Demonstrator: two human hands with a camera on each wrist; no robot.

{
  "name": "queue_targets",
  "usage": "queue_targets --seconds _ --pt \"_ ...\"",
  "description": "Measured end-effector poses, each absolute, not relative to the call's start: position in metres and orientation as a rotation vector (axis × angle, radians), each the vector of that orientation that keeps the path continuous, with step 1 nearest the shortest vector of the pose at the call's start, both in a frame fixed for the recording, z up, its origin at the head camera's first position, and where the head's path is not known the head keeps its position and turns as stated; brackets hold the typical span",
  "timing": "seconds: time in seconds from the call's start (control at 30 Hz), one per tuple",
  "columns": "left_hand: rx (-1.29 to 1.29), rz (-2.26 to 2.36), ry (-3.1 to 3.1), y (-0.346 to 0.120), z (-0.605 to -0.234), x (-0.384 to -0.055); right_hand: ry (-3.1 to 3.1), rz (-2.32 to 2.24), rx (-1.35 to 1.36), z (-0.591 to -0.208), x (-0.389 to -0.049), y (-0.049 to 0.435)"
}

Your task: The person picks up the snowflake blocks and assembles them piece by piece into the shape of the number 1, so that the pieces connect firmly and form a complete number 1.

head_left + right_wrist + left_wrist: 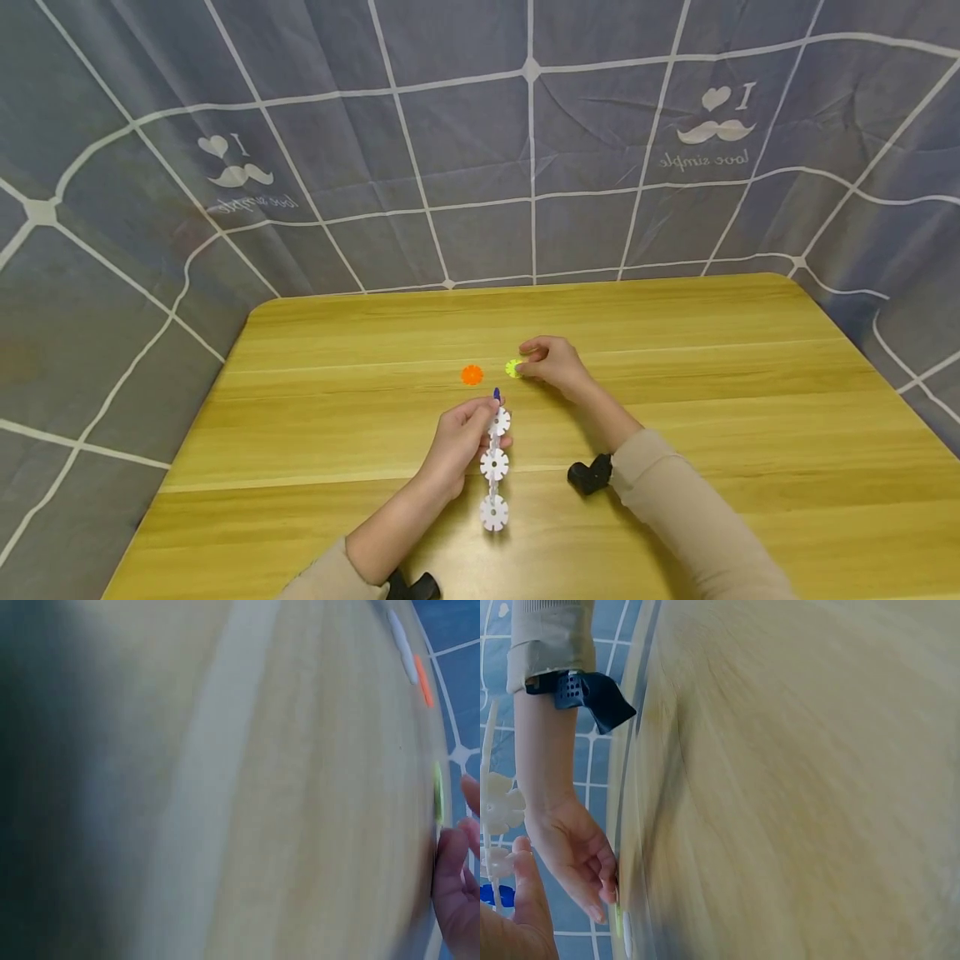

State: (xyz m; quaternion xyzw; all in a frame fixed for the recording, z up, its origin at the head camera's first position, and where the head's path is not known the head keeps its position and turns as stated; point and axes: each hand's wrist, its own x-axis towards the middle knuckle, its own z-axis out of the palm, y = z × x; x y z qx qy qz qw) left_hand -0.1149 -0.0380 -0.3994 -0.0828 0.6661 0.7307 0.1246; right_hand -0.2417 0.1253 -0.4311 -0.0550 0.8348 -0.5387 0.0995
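My left hand (461, 437) pinches the far end of a chain of white notched snowflake discs (494, 464) joined edge to edge. A dark blue disc (497, 393) sticks out beyond its fingertips, and the chain extends back toward me above the table. The right hand (557, 365) reaches down to a yellow-green snowflake disc (513, 368) lying on the table. Its thumb is at the disc's right edge, with the index finger raised apart from the thumb. In the right wrist view the yellow-green disc (439, 793) appears edge-on beside the fingertips. An orange snowflake disc (472, 375) lies to the left.
The wooden table (337, 433) ends at a grey curtain (480, 150) with white lines along the back and sides. Black wrist mounts (590, 475) sit at both sleeves. A pale elongated thing (403, 646) lies near the orange disc in the right wrist view.
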Motion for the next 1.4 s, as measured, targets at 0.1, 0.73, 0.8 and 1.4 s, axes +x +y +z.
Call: queue_targets --seconds 0.1,0.73,0.8,1.4 --pt "-0.236 2.145 1.933 -0.038 -0.400 -0.115 2.553 -1.499 -0.143 -0.431 -0.243 0.122" --pt "-0.209 2.148 1.950 -0.038 -0.401 -0.115 2.738 -1.129 -0.235 -0.427 -0.240 0.113" --pt "-0.208 2.145 1.953 -0.038 -0.401 -0.115 2.733 -1.136 -0.231 -0.427 -0.240 0.113" --pt "-0.191 2.143 1.947 -0.038 -0.402 -0.114 2.467 -1.457 -0.073 -0.424 -0.235 0.120"
